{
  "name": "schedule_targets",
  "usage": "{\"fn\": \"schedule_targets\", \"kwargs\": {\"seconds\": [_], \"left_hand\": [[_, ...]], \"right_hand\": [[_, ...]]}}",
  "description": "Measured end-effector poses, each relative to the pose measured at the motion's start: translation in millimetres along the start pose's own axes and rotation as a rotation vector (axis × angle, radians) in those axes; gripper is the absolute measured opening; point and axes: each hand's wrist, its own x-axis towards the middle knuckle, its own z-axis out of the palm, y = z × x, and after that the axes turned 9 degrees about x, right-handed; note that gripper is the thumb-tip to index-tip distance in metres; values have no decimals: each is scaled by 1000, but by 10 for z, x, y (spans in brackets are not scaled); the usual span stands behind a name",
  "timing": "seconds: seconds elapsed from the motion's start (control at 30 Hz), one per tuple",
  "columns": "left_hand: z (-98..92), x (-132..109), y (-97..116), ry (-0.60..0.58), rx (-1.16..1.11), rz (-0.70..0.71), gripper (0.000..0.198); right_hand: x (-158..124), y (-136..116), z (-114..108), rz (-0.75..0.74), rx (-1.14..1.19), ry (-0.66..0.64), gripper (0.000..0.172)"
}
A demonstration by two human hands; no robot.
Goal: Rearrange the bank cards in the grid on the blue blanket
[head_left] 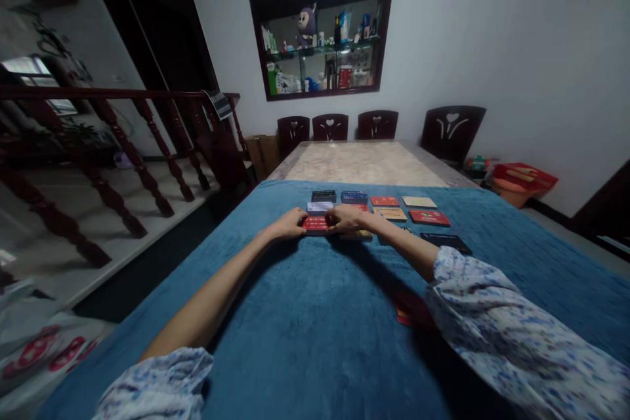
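A stack of red cards point(315, 226) with pale printing lies on the blue cloth point(295, 315). My left hand point(289, 223) grips its left edge, fingers curled at the far side. From the right, my right hand point(346, 218) pinches the opposite edge of the same stack. Just beyond are a white stack point(319, 207), a black stack point(323, 196) and a dark blue stack point(354, 197). A tan stack point(358, 235) sits below my right hand, partly covered by it.
Further right lie a cream stack point(419, 201), a red stack point(430, 218) and a black one point(445, 243). Near my right sleeve, a red and orange item point(403, 317) lies in shadow. Several chairs point(377, 125) stand beyond the table; a wooden railing point(123, 97) runs along the left.
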Motion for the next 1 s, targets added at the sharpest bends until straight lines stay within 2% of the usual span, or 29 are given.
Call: {"fn": "schedule_targets", "kwargs": {"seconds": [0.27, 0.5, 0.8, 1.0], "left_hand": [[-34, 17, 4, -49, 0, -5, 21], [-27, 16, -11, -54, -24, 18, 23], [2, -35, -15, -34, -21, -58, 44], [41, -106, -61, -4, -22, -83, 60]], "right_hand": [[79, -37, -11, 39, 26, -42, 34], [98, -65, -17, 65, 37, -60, 28], [90, -91, -51, 65, 19, -76, 34], [70, -91, -85, 111, -51, -56, 55]]}}
